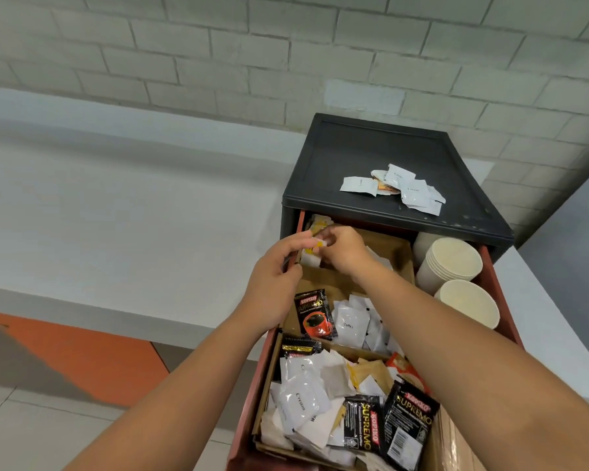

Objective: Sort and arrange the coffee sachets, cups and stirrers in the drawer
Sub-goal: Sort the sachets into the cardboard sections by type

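Reaching over the open drawer (501, 283) in the head view, both bare hands meet above its far-left compartment. The left hand (276, 277) has its thumb and fingers curled, pinching the edge of a small yellow-and-white sachet (315, 245). The right hand (340, 253) is curled over the same sachet from the other side, gripping it with bent fingers. More pale sachets lie just below, though they are partly hidden by the hands.

The drawer is a dull red plastic trough pulled out of a dark grey, matte cabinet (364, 147), and brown cardboard dividers (337, 283) split it into compartments. Along its right side are two stacks of cream paper cups (451, 261), round-rimmed and nested, lying tilted. In the middle compartment a glossy black coffee sachet (315, 314) with a red cup printed on it leans against a bunch of flat white sachets (351, 324). The near compartment holds a loose jumble (306, 402) of white, tan and black packets, crumpled and overlapping.

On the cabinet's flat top lies a small heap of white square packets (397, 186). Behind it is a wall of pale painted bricks (286, 45), and to the left runs a smooth white counter (116, 198).
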{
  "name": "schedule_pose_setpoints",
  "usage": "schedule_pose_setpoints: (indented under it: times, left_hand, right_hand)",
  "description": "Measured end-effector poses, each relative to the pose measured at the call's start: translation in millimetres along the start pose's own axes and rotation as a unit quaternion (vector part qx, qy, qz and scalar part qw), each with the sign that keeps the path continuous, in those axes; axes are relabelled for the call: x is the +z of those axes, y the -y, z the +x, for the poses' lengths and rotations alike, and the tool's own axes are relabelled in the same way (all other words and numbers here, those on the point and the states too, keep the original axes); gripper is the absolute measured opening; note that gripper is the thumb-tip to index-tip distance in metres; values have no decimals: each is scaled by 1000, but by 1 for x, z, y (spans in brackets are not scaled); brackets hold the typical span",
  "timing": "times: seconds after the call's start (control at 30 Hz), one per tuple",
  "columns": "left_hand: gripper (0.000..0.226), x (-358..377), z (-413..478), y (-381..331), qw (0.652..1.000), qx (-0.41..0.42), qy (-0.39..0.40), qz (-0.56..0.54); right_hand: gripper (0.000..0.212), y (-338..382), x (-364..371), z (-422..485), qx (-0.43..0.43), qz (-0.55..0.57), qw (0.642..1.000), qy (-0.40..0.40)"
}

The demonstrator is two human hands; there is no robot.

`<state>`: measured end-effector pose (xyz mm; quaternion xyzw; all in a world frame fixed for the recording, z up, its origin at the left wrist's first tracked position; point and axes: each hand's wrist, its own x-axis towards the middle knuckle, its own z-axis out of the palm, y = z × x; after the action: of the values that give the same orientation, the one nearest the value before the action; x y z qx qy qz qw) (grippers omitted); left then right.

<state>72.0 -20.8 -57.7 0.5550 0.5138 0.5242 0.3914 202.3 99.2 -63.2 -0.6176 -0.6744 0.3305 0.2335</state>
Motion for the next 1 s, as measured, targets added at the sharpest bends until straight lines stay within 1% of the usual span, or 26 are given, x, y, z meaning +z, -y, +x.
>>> schedule_pose_setpoints:
  times: [0.1, 0.23, 0.3, 0.33, 0.37, 0.43, 0.47, 0.53, 0.57, 0.67, 0.8, 0.9, 1.0]
  left_hand:
    - [56, 0, 0, 1, 1000, -4, -2, -4]
    - [52, 0, 1, 2, 1000, -9, 0, -8]
    - [51, 0, 1, 3, 1000, -8, 1, -10]
    - [50, 0, 1, 3, 1000, -8, 3, -11]
    - [49, 0, 2, 3, 1000, -7, 4, -12]
    - [50, 0, 2, 3, 1000, -8, 6, -16]
    - [51, 0, 2, 2, 1000, -9, 6, -18]
    - [53, 0, 2, 2, 1000, -10, 3, -18]
    - [54, 0, 2, 1, 1000, -10, 2, -17]
    - [54, 0, 1, 1, 1000, -11, 2, -15]
    - [55, 0, 1, 1, 1000, -10, 0, -14]
    - [56, 0, 1, 1, 1000, -9, -2, -17]
    - [58, 1, 1, 1, 1000, -7, -3, -19]
  right_hand:
    - [24, 7, 2, 12, 12, -96, 995, 0]
    - [25, 10, 6, 18, 51, -146, 988, -26]
    - [18, 6, 5, 17, 36, -148, 988, -37]
    - [15, 3, 3, 16, 18, -130, 991, -36]
    - [16, -1, 0, 15, -3, -109, 994, -27]
    - [21, -8, -6, 12, -39, -80, 996, 14]
    - [20, -10, -8, 10, -49, -75, 995, 39]
    - [19, -13, -11, 8, -58, -84, 991, 81]
    - [22, -14, -11, 8, -60, -92, 990, 88]
    - [27, -14, -9, 11, -70, -108, 990, 64]
    - [25, -12, -3, 13, -79, -157, 981, 81]
    - [17, -10, 2, 15, -55, -195, 977, 70]
    - [20, -7, 4, 17, -15, -207, 977, 47]
